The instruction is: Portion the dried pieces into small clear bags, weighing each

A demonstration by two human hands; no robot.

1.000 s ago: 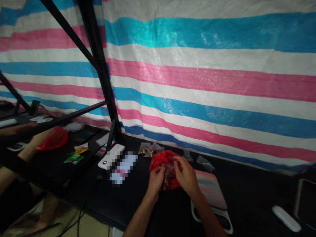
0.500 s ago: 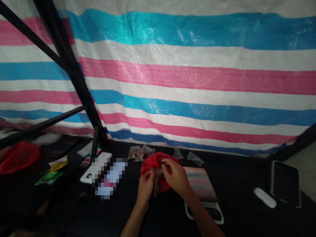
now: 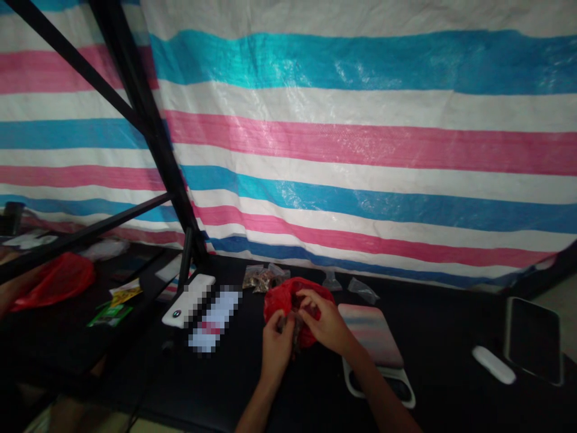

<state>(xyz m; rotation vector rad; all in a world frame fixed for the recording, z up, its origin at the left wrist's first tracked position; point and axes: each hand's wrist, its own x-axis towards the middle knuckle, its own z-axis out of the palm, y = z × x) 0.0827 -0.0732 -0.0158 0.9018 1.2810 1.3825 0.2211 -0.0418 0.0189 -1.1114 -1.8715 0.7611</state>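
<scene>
A red plastic bag (image 3: 276, 296) lies open and crumpled in front of me. My left hand (image 3: 276, 344) pinches a small clear plastic bag (image 3: 297, 332) at the red bag's near side; dark contents seem to show in it. Over the red bag, my right hand (image 3: 328, 325) has its thumb and fingers curled close to the clear bag's top; whatever its fingertips hold is too small to make out. Under my right forearm is a white scale (image 3: 408, 394) with a pinkish, striped flat thing (image 3: 372, 334) on its upper part.
Filled clear packets (image 3: 261, 279) lie behind the red bag, with flat clear bags (image 3: 363, 290) right of them. A white device (image 3: 493, 364) and dark-screened tablet (image 3: 534, 340) lie right. Left are a white phone-like object (image 3: 180, 307), a black frame post (image 3: 157, 150) and another person's arm (image 3: 13, 282).
The view has shifted, so everything sits slightly further right. My right fingers have spread a little over the red bag; my left hand still pinches the clear bag.
</scene>
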